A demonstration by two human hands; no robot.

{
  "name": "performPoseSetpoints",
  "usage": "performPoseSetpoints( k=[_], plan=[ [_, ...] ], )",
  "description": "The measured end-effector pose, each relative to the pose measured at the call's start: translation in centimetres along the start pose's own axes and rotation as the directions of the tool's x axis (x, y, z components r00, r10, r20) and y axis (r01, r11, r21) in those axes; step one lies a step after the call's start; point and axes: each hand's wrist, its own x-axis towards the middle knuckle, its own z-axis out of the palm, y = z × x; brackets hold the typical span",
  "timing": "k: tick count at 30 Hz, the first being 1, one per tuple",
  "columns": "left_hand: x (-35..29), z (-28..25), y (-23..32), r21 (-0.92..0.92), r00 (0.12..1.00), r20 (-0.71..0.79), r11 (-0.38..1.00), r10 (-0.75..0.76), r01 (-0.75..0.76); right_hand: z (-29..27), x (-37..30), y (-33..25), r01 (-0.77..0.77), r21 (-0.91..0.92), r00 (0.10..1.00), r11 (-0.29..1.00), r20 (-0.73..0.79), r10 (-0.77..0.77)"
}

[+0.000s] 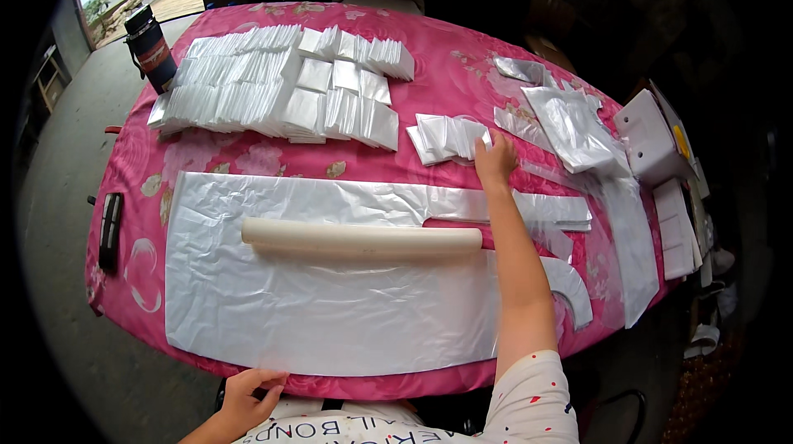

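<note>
My right hand (496, 160) reaches across the pink table to a short row of folded white plastic bags (450, 137). Its fingers are closed on the folded bag at the row's right end. My left hand (249, 397) rests at the table's front edge, fingers stretched out and thumb apart, the fingertips by the near edge of the flat plastic bags. Those flat white plastic bags (330, 303), with handle strips at their right end, lie spread in front of me. A cream-coloured tube (363, 236) lies lengthwise on top of them.
Rows of folded bags (239, 80) fill the far left, beside a dark flask (151, 52). Loose clear plastic (570, 126) lies at the right, near white boxes (652, 134) at the table's edge. A black object (110, 232) sits on the left edge.
</note>
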Motion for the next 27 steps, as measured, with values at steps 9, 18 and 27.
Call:
performPoseSetpoints(
  k=[9, 18, 27],
  plan=[
    [6.5, 0.5, 2.5, 0.272, 0.892, 0.179, 0.851, 0.414, -0.449, -10.8, -14.4, -3.6, 0.295, 0.504, 0.573, 0.812, 0.586, -0.572],
    [12.4, 7.9, 4.0, 0.400, 0.864, 0.214, 0.767, 0.455, -0.502, -14.8, -25.6, -1.2, 0.332, 0.579, 0.488, 0.745, 0.570, -0.661],
    [13.8, 12.1, 5.9, 0.397, 0.827, 0.351, 0.730, 0.440, -0.557, -16.7, -18.7, 14.7, 0.375, 0.067, 0.865, 0.925, 0.333, -0.375]
  ],
)
